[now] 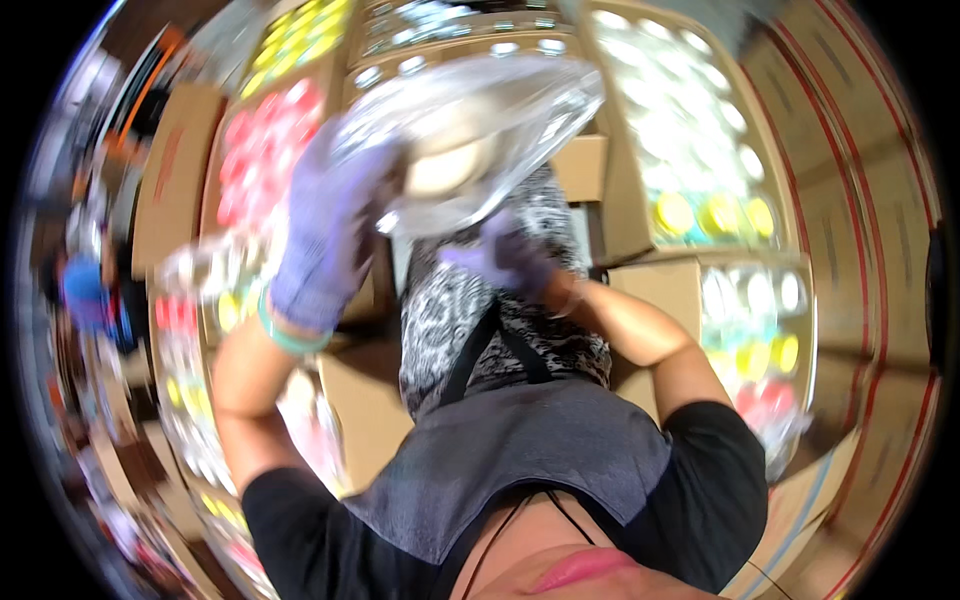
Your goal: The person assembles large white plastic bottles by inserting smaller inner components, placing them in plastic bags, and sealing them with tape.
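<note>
My left hand [335, 225], in a purple knit glove with a teal band at the wrist, grips the near left side of a clear plastic bag [545, 95]. Pale, round, flat pieces [445, 168] show inside the bag; blur hides their kind. Below the bag, in front of my patterned trousers, is my right hand [510, 258], also in a purple glove. It is apart from the bag and blurred, with fingers spread and nothing visible in them.
Open cartons surround me. Pink-capped bottles [265, 145] stand at left, yellow-capped ones [300, 40] beyond. A carton of white-capped bottles [670, 90] is at far right. Stacked closed cartons [850, 200] line the right side. Another person [88, 290] is at far left.
</note>
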`<state>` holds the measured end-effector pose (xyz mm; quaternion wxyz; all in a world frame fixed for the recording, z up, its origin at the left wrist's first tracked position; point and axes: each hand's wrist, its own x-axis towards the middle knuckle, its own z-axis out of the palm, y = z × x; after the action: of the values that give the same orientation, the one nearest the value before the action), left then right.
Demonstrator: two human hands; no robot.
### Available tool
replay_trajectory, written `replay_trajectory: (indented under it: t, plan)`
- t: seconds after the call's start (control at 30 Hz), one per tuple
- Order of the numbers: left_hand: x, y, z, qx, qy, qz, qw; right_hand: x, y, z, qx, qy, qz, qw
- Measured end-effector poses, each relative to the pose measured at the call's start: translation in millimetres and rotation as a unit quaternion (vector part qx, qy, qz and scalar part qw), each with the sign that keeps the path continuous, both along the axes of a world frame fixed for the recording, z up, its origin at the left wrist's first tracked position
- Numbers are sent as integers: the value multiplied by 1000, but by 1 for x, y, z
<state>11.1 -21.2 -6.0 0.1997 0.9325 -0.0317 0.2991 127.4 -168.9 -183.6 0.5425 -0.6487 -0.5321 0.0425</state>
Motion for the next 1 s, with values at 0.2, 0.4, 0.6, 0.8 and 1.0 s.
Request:
replay_trajectory:
  t: [0.2, 0.4, 0.6, 0.8, 1.0]
  plan:
    - [44, -66, 9, -177, -32, -58, 982, -7, 17, -62, -70, 279, -46, 957]
    - [140, -90, 35, -543, 0, -147, 827, 54, -44, -140, 115, 436, -69, 890]
    - [350, -92, -107, -237, 190, -212, 929, 17, -182, -47, 121, 305, -124, 936]
    - [415, -199, -237, 295, 406, -143, 853, -32, -248, -50, 38, 237, -159, 958]
    - [432, -161, -258, 99, 407, -117, 900, -47, -301, -55, -146, 151, -304, 929]
